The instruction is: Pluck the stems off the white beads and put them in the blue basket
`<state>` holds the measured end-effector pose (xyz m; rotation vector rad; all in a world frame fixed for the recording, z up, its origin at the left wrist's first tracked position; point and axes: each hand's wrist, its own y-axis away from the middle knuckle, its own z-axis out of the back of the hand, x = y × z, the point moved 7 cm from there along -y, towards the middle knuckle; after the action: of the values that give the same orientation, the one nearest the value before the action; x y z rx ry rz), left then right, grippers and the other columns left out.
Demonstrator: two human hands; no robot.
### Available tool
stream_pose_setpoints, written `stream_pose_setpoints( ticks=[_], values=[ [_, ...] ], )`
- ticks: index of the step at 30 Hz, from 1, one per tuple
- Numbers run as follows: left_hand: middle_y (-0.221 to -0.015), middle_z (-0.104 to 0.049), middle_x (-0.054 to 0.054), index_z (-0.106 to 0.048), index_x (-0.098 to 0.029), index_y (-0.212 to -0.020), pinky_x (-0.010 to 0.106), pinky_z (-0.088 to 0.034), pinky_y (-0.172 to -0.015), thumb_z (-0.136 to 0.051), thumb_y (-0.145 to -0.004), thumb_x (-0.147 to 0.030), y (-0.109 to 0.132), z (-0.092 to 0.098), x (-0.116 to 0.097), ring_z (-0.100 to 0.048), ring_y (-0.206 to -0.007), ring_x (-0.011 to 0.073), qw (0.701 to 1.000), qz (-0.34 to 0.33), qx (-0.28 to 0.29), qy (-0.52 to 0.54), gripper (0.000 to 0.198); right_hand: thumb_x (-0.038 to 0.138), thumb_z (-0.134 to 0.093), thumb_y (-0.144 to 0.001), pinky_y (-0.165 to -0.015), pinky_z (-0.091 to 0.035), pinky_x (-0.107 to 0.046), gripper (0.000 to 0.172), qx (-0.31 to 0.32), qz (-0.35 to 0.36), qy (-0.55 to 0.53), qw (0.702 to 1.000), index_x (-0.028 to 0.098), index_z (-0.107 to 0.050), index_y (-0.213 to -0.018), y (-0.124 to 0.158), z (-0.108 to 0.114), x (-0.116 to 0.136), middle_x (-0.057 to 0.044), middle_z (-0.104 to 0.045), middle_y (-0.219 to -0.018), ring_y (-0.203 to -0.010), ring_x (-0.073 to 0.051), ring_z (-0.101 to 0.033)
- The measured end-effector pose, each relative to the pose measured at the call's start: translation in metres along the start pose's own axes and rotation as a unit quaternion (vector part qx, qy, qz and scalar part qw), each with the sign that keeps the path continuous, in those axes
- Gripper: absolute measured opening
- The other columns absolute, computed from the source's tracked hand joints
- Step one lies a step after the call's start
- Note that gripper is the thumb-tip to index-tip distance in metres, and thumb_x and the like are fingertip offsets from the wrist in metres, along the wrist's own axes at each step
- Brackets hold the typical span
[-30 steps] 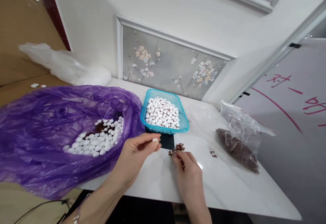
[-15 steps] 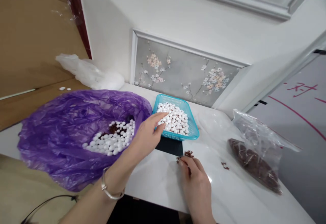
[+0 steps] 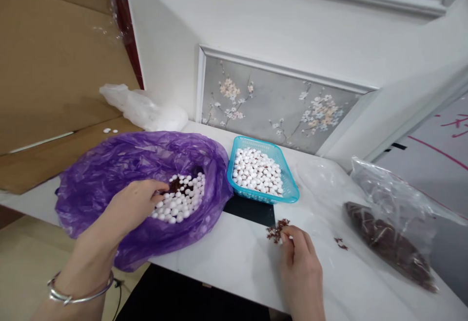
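Note:
My left hand point(image 3: 135, 204) reaches into the purple plastic bag point(image 3: 109, 155), its thumb and forefinger a little apart beside the white balls point(image 3: 179, 206) and dark brown bits point(image 3: 179, 183) lying there. A bangle circles that wrist. On the white table, my right hand point(image 3: 302, 257) pinches at the edge of a small pile of brown, spiky pieces point(image 3: 276, 231); its fingertips are closed on a small brown piece, partly hidden. A tiny white spot shows by those fingers. Between and beyond the hands, a blue plastic basket point(image 3: 290, 194) holds many white balls with brown bits among them.
A clear bag of brown material point(image 3: 391, 245) lies at the right, near a few loose brown pieces point(image 3: 341, 244). A dark flat piece point(image 3: 250, 210) lies before the basket. Cardboard point(image 3: 54, 67) and crumpled white plastic point(image 3: 142, 109) stand at the left; a flowered panel point(image 3: 270, 102) is behind.
My left hand has moved left from over the blue basket into the purple bag. My right hand stays by the brown pieces, drawn slightly back from the pile. The view has shifted a little left.

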<state>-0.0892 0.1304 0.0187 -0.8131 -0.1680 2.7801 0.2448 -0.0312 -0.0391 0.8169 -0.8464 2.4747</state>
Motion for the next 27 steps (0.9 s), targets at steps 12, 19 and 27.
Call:
stream_pose_setpoints(
  ticks=[12,19,27],
  values=[
    [-0.099,-0.071,0.005,-0.071,-0.021,-0.093,0.03,-0.044,-0.076,-0.057,-0.08,-0.032,0.011,0.016,-0.053,-0.062,-0.087,0.0264,0.994,-0.042,-0.078,0.071,0.022,0.039,-0.049,-0.086,-0.064,-0.046,-0.031,0.02,0.033,-0.051,-0.077,0.995,0.022,-0.058,-0.087,-0.003,-0.002,-0.014,-0.003,-0.064,-0.074,-0.063,-0.019,-0.059],
    [-0.084,-0.071,0.003,-0.073,-0.021,-0.087,0.024,-0.047,-0.07,-0.073,-0.072,-0.031,0.045,-0.078,-0.118,-0.061,-0.077,0.0178,0.832,0.067,0.159,0.528,0.018,0.038,-0.056,-0.085,-0.063,-0.045,-0.029,0.022,0.065,-0.118,-0.311,0.941,0.02,-0.059,-0.098,-0.001,-0.001,-0.005,0.002,-0.056,-0.066,-0.062,-0.016,-0.054],
    [-0.078,-0.066,0.002,-0.073,-0.017,-0.082,0.02,-0.046,-0.071,-0.073,-0.074,-0.025,0.071,-0.139,-0.148,-0.059,-0.074,0.0119,0.681,0.146,0.279,0.662,0.012,0.035,-0.052,-0.091,-0.068,-0.042,-0.027,0.013,0.17,-0.158,-0.51,0.828,0.023,-0.059,-0.093,0.013,-0.012,0.015,0.002,-0.054,-0.071,-0.068,-0.013,-0.051]
  ],
)
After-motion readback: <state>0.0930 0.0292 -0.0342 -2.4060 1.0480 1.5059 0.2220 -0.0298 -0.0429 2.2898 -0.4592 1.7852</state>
